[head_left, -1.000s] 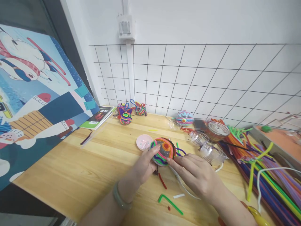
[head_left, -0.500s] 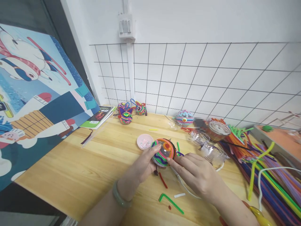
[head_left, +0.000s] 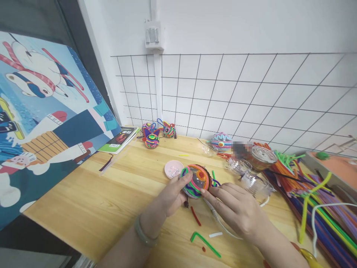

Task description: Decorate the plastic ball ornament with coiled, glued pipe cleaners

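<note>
A clear round ball ornament (head_left: 198,182), partly covered in wavy bands of colourful pipe cleaner with an orange and red round spot, is held above the table. My left hand (head_left: 173,195) grips it from the left, with the thumb over its front. My right hand (head_left: 237,208) is closed at its lower right edge, index fingertip pressed on the bands; the other fingertips are partly hidden. A dark tassel (head_left: 186,202) hangs below the ball, and a blue loop (head_left: 215,182) sticks out on its right. Behind it stands a pink dish (head_left: 166,169) of small shiny bits.
Pipe cleaner bundles (head_left: 331,223) lie at right, beside clear plastic shells (head_left: 256,184) and a ribbon spool (head_left: 263,154). Finished ornaments (head_left: 152,139) stand near the wall. Cut pieces, including a bent green pipe cleaner (head_left: 206,244), lie in front. A picture board (head_left: 69,130) leans at left.
The whole view has shifted slightly, so everything appears a little further right and lower. Both hands keep nearly the same hold on the ball ornament.
</note>
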Action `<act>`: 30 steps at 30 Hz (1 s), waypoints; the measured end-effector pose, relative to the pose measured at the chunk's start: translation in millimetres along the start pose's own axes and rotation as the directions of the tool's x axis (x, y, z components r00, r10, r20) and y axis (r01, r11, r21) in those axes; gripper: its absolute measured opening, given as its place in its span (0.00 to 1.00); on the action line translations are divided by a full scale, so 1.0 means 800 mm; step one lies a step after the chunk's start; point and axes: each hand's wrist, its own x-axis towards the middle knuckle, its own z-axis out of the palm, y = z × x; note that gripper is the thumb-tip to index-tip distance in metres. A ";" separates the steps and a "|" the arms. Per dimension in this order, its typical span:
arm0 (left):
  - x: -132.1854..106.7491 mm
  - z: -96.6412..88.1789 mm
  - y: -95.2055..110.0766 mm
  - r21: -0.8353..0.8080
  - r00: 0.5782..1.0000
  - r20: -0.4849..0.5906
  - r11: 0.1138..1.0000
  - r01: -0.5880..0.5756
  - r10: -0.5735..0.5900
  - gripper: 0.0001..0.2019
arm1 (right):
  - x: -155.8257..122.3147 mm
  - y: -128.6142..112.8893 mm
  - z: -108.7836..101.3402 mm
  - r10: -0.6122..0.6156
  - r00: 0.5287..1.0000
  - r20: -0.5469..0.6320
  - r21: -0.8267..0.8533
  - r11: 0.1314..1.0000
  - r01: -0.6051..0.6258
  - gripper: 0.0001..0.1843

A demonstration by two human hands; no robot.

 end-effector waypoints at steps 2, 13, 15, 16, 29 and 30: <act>-0.002 0.001 0.002 0.018 0.999 0.033 1.000 -0.017 0.017 0.17 | 0.002 0.000 -0.003 0.002 1.000 -0.005 -0.001 1.000 -0.002 0.16; -0.007 0.006 0.010 0.177 0.991 0.120 0.981 -0.074 0.053 0.22 | 0.007 0.000 -0.011 0.007 1.000 -0.030 -0.013 1.000 -0.007 0.19; -0.008 0.007 0.009 0.191 0.989 0.128 0.977 -0.096 0.072 0.21 | 0.006 0.000 -0.010 0.001 0.999 -0.035 -0.020 1.000 -0.002 0.19; -0.008 0.007 0.008 0.197 0.989 0.126 0.975 -0.102 0.078 0.21 | 0.005 0.001 -0.010 0.000 0.999 -0.038 -0.022 1.000 -0.001 0.18; -0.010 0.023 -0.008 0.338 0.913 -0.139 0.885 -0.320 0.383 0.26 | -0.009 0.013 0.002 0.028 0.996 -0.090 -0.049 0.998 -0.032 0.19; -0.011 0.026 -0.008 0.340 0.908 -0.146 0.882 -0.328 0.393 0.26 | -0.010 0.014 0.004 0.029 0.996 -0.087 -0.066 0.997 -0.035 0.19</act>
